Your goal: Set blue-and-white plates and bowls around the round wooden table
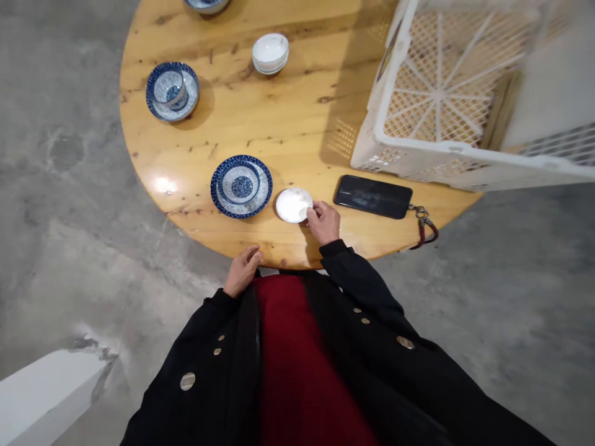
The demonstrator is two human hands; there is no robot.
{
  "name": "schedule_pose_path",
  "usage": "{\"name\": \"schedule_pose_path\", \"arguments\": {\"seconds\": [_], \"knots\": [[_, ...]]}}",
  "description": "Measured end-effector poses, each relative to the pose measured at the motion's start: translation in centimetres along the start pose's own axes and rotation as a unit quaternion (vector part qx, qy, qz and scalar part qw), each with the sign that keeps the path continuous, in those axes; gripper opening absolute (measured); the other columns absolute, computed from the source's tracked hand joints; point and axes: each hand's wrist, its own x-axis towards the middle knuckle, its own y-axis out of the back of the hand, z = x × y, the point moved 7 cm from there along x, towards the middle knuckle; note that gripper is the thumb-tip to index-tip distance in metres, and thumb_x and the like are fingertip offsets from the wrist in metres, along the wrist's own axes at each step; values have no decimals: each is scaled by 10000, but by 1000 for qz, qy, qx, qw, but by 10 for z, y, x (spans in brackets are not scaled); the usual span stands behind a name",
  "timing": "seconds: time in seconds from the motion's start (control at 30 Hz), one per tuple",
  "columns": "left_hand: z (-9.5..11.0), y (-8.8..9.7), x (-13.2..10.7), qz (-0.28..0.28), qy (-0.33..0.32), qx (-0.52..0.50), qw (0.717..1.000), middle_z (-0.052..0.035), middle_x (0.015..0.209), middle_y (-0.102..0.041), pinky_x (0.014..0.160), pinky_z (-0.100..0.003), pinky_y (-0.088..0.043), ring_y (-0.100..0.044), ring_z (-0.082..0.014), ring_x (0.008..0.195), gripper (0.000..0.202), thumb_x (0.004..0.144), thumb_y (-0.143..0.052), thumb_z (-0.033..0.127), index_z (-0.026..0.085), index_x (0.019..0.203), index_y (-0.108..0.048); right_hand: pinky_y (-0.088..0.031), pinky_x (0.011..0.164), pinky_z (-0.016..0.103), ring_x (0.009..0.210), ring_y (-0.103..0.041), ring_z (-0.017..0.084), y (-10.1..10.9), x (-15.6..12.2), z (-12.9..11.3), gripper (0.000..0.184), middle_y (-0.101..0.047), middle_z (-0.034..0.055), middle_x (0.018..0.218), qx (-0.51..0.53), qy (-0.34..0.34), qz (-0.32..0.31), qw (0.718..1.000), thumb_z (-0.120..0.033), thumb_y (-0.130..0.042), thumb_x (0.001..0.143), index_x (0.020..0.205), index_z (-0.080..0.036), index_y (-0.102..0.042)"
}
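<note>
My right hand (324,222) pinches the right rim of a small white dish (294,205), close to the near edge of the round wooden table (297,130). Left of that dish sits a blue-and-white patterned plate (218,196) with a matching bowl (242,184) nested in it. My left hand (243,267) rests at the table's edge below the plate, fingers curled loosely together, with nothing visible in them. A black phone (373,196) lies to the right of my right hand, a dark red strap (424,233) clipped to it and hanging over the edge.
A large white plastic crate (423,155) fills the table's right side. Farther back are stacked small white bowls (270,52), another blue-and-white bowl (170,90) on a plate (191,106), and a partly cut-off dish (207,6). A white block (51,396) stands on the floor, lower left.
</note>
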Motion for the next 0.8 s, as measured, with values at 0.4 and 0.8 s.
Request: {"name": "schedule_pose_path", "arguments": {"seconds": [0.4, 0.8], "knots": [[-45, 114, -5, 37, -17, -82, 996, -160, 1047, -743, 873, -387, -560, -729, -269, 959, 625, 749, -660, 580, 98, 1147, -641, -439, 422, 231, 449, -549, 133, 8, -37, 7, 302, -598, -15, 575, 166, -124, 175, 962, -453, -509, 849, 861, -174, -624], [-137, 286, -14, 99, -3, -116, 988, -216, 1134, -716, 928, -437, -539, -716, -299, 1011, 804, 644, -688, 704, 91, 1162, -631, -515, 689, 301, 649, -635, 190, -70, -122, -21, 274, -677, 21, 681, 32, -149, 333, 931, -395, -465, 820, 867, -200, -653]]}}
